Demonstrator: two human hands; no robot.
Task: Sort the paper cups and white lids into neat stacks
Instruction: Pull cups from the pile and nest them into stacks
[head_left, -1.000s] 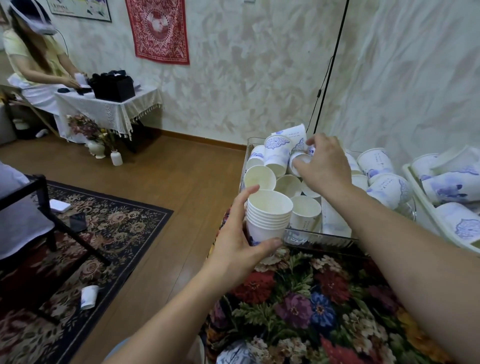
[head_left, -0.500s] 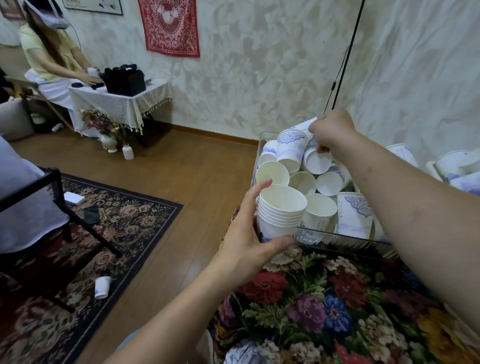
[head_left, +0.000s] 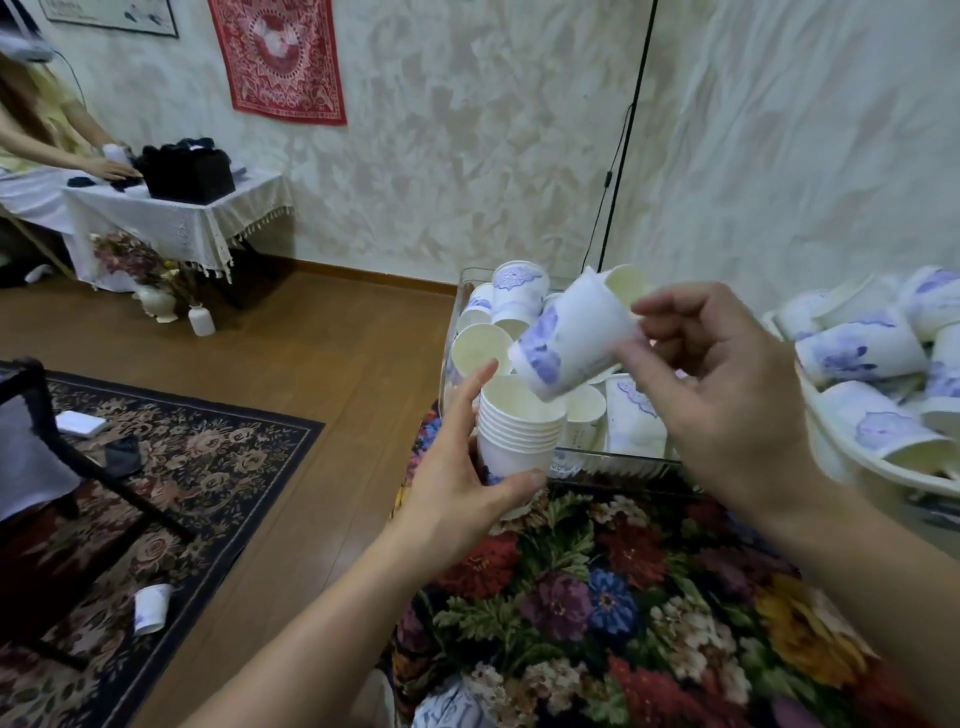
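My left hand grips a stack of several nested white paper cups, held upright above the near edge of a clear tray. My right hand pinches a single paper cup with a blue print by its rim. That cup is tilted, its base pointing down-left just over the stack's open mouth. Several loose cups lie jumbled in the clear tray behind. No lids are visible.
A white basket at the right holds several more printed cups. A floral cloth covers the table in front of me. One cup lies on the rug to the left. A person sits at a small table far left.
My right hand has pulled back from the far side of the tray with one cup pinched in it, bringing it over the stack. The left hand keeps holding the stack.
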